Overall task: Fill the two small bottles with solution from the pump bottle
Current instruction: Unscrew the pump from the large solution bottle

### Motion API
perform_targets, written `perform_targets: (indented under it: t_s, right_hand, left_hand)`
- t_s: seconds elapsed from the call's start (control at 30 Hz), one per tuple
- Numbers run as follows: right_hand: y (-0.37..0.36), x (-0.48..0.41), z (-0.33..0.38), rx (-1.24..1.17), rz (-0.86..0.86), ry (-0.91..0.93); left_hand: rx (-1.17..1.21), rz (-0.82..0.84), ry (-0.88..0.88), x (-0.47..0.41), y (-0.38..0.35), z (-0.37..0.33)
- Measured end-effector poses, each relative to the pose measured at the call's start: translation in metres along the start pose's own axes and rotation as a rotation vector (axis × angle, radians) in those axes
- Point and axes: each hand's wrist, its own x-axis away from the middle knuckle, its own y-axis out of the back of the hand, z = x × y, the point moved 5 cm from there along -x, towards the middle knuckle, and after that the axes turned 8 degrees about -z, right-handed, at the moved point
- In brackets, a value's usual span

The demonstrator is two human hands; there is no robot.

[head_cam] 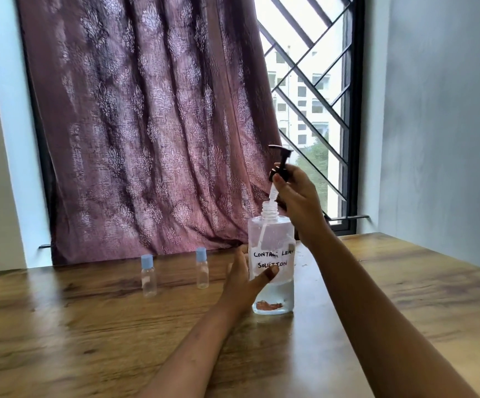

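— pump bottle (271, 254): where is it standing?
— it is standing upright on the bench (89, 326), right of the far-left small bottle (148, 275) and the second small bottle (202, 268), both wearing blue caps. my left hand (247, 274) is gripping its labelled side.
— and your right hand (296, 193)?
— it is pinching the black pump head (280, 162), holding it above the open neck, its tube dipping inside.
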Motion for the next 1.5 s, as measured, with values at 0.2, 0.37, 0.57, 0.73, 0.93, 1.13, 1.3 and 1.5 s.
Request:
perform_targets:
  t_s: [0.2,0.37,0.57,0.73,0.93,1.13,1.3,1.5]
  right_hand:
    - [0.002,-0.024,0.047,-0.01,-0.029,0.067]
    - [0.008,-0.038,0.085,-0.016,-0.072,0.136]
    - [0.015,-0.037,0.11,0.034,-0.138,0.19]
    - [0.014,-0.036,0.132,0.116,-0.172,0.262]
    - [0.02,-0.021,0.165,0.24,-0.172,0.499]
    - [0.03,-0.007,0.109,0.558,-0.115,0.609]
    - [0.036,0.014,0.045,0.682,0.019,0.574]
    - [0.057,0.046,-0.031,0.728,0.047,0.33]
  left_hand:
    - [0.03,-0.017,-0.027,0.0,-0.002,0.005]
    - [0.021,-0.064,-0.077,0.004,0.0,0.011]
    - [-0.05,-0.155,-0.134,0.012,0.01,0.004]
    - [-0.128,-0.214,-0.176,0.016,0.016,-0.003]
    - [-0.163,-0.246,-0.181,0.014,0.017,-0.004]
    - [-0.154,-0.288,-0.18,0.013,0.02,-0.001]
    - [-0.173,-0.3,-0.186,0.012,0.023,-0.003]
    - [-0.169,-0.292,-0.192,0.012,0.024,-0.003]
